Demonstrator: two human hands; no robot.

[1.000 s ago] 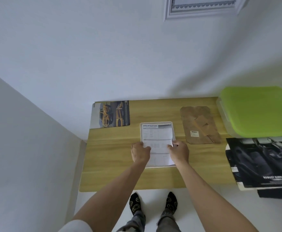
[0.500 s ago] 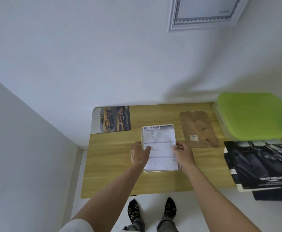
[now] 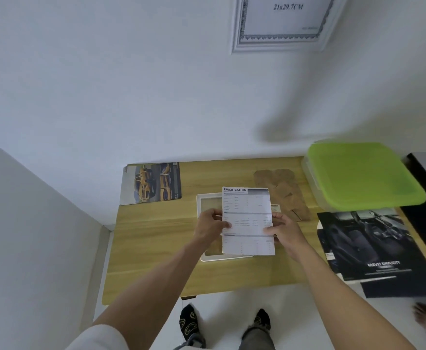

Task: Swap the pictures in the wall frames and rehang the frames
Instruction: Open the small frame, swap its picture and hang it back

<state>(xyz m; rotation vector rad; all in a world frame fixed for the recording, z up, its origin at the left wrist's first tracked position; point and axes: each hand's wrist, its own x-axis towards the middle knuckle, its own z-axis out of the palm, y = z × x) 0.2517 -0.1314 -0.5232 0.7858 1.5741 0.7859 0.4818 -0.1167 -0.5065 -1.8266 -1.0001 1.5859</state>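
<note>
A white sheet headed "SPECIFICATION" (image 3: 247, 221) is held above the wooden table (image 3: 156, 248). My left hand (image 3: 210, 224) pinches its left edge and my right hand (image 3: 284, 231) pinches its right edge. Under the sheet a white picture frame (image 3: 203, 200) lies flat on the table, its left part and bottom edge showing. A yellow-car picture (image 3: 152, 183) lies at the table's back left. The brown frame backing board (image 3: 286, 190) lies to the right of the sheet. A white frame with a bordered "21x29.7CM" insert (image 3: 282, 24) hangs on the wall above.
A clear box with a green lid (image 3: 363, 175) stands at the table's back right. A dark car-interior brochure (image 3: 366, 246) lies at the right, over the table's edge. My two feet in black socks stand on the floor below the table. Walls close in behind and left.
Both hands have lifted the sheet off the white frame and shifted it to the right, uncovering the frame's left side. The camera has tilted up, showing more of the hanging frame.
</note>
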